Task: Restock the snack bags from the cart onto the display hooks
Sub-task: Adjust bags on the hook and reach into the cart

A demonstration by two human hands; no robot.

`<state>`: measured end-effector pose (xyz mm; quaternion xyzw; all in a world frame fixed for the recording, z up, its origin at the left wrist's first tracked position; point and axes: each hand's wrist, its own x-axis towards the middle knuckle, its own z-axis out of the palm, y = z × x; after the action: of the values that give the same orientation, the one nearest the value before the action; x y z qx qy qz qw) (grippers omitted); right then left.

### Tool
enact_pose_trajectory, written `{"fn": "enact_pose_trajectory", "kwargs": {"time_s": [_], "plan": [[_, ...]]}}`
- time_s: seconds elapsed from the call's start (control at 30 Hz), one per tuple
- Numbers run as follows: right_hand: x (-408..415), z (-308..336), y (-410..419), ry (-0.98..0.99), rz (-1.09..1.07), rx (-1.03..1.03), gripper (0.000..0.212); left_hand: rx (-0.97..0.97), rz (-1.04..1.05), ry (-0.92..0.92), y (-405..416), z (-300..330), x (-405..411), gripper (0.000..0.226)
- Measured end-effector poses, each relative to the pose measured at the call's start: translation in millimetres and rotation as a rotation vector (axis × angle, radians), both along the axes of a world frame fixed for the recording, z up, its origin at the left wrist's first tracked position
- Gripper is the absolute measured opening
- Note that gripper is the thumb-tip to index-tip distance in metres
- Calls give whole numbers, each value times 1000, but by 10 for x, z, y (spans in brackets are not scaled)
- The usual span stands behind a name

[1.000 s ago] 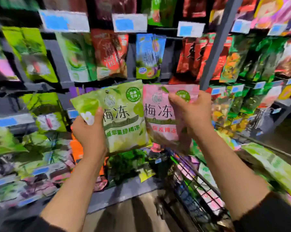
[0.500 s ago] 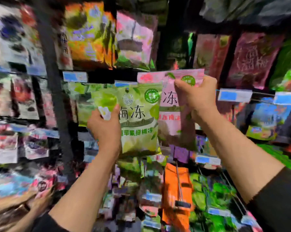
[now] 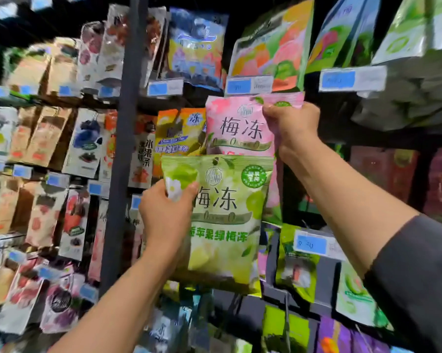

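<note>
While view swings from cart up to hook wall, both bags rise with it. Right hand now pinches pink bag by top corner, just under price tag. Left hand grips green bag lower, overlapping pink bag's bottom. Cart out of view. Judgement: pink bag about to go on hook; hook itself not visible.

Dim aisle, light falls from the front: green bag and pink bag are bright and sharp, their print readable. Gaps between hanging packs go near black. Left-edge packs smear with motion blur; wide-angle bends the upright post and tilts the corners.
</note>
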<state>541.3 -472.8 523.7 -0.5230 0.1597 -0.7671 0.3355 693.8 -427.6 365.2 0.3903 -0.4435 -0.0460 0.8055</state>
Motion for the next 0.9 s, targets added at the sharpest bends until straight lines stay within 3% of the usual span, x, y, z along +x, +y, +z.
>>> {"fn": "enact_pose_trajectory", "kwargs": {"time_s": [0.27,0.43,0.67,0.9], "plan": [[120,241,-565,-61,-25,148,25,-38,24,-76,-411,191,11,43],[123,330,-585,-114,-44,155,22,-55,21,-94,-494,240,40,56],[158,272,-729,-74,-219,218,20,-38,-49,-108,-633,253,155,52],[151,247,-811,-137,-255,172,20,-16,-86,-144,-757,172,224,53]]}}
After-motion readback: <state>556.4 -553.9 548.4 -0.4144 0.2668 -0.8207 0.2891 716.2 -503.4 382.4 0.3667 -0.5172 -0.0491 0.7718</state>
